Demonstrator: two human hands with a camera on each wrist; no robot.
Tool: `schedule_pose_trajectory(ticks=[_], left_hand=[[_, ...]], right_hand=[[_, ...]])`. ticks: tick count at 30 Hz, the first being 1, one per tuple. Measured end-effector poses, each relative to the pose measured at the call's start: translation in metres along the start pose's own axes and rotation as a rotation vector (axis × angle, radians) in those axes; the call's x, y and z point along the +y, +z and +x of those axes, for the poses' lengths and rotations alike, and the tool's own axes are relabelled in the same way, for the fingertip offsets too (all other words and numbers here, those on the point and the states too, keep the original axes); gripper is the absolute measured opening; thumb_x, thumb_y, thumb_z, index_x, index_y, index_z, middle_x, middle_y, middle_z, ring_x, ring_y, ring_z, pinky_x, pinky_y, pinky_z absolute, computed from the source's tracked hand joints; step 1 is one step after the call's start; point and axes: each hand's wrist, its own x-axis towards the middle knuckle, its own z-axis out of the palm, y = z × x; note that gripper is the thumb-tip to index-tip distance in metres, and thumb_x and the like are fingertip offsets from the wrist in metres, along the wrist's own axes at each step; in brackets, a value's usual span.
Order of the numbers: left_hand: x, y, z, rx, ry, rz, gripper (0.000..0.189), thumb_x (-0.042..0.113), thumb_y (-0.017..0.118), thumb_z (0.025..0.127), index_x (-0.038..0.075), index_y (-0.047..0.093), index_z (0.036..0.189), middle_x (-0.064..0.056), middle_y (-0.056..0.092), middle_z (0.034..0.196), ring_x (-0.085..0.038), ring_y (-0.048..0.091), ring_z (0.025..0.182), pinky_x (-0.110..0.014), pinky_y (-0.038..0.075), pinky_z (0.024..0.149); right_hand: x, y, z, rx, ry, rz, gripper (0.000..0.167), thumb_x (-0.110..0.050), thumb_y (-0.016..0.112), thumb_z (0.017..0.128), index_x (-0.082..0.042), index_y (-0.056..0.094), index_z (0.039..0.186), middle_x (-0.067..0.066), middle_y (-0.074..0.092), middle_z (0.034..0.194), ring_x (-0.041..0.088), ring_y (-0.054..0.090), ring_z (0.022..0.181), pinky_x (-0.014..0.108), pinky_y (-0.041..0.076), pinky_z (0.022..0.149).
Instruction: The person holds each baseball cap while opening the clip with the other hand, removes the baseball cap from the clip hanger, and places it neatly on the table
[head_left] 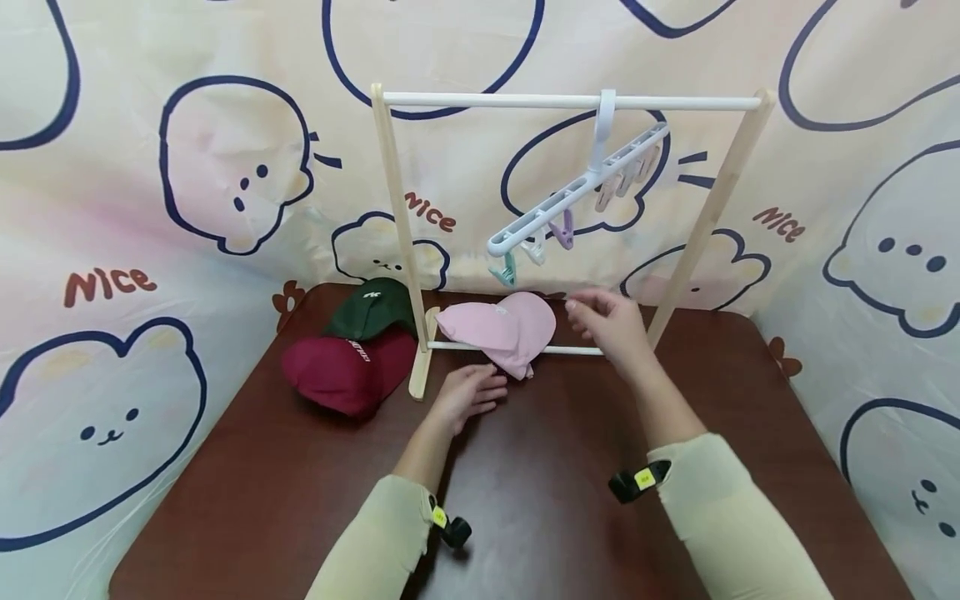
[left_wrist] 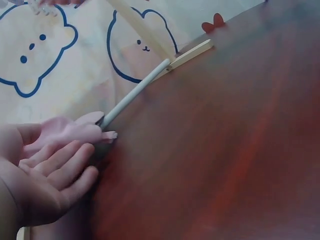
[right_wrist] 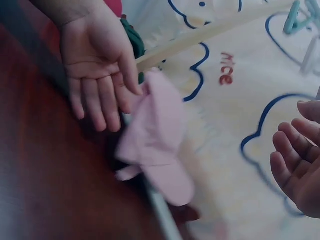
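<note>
A pink cap [head_left: 534, 325] lies over the lower white bar of a wooden rack [head_left: 396, 200]. My left hand [head_left: 468, 393] is just in front of the cap, palm partly up and fingers extended. In the left wrist view the cap [left_wrist: 70, 131] shows behind that hand [left_wrist: 50, 185]; whether they touch, I cannot tell. To the right of the cap, my right hand [head_left: 611, 325] is raised with fingers loosely bent and nothing in them. The right wrist view has the right hand [right_wrist: 300, 160] at its edge, apart from the cap [right_wrist: 155, 125].
A pale blue clip hanger [head_left: 577, 190] hangs aslant from the rack's top bar [head_left: 487, 101], with several clips below, including a teal clip [head_left: 506, 270] and a purple clip [head_left: 562, 229]. Left of the rack sit a dark green cap [head_left: 375, 310] and a maroon cap [head_left: 337, 371] on the brown table [head_left: 540, 500].
</note>
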Motion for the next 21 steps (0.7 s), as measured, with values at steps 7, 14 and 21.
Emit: schedule_pose_trajectory(ticks=[7,14,21], left_hand=[[-0.011,0.001,-0.012,-0.011,0.051,-0.051,0.046,0.023,0.053,0.101,-0.008,0.047,0.134,-0.026,0.064,0.124,-0.032,0.067,0.111,-0.048,0.049,0.100],[-0.016,0.014,-0.028,0.025,0.112,0.025,0.041,0.021,0.053,0.101,-0.010,0.053,0.127,-0.023,0.069,0.115,-0.029,0.070,0.104,-0.044,0.052,0.096],[-0.029,0.019,-0.042,0.099,0.204,0.130,0.036,0.022,0.057,0.099,-0.009,0.060,0.117,-0.026,0.070,0.109,-0.035,0.071,0.098,-0.046,0.058,0.079]], right_hand=[[0.052,0.008,-0.034,0.069,0.161,0.224,0.032,-0.023,0.066,0.096,0.002,0.065,0.116,-0.004,0.070,0.076,0.012,0.068,0.069,0.028,0.058,0.065],[0.077,0.012,-0.057,0.142,0.207,0.140,0.035,-0.028,0.066,0.095,0.000,0.067,0.116,-0.001,0.070,0.079,0.012,0.068,0.071,0.029,0.058,0.067],[0.080,0.015,-0.081,0.212,0.241,0.070,0.030,-0.025,0.065,0.096,-0.003,0.069,0.115,0.004,0.072,0.084,0.018,0.070,0.077,0.029,0.057,0.068]])
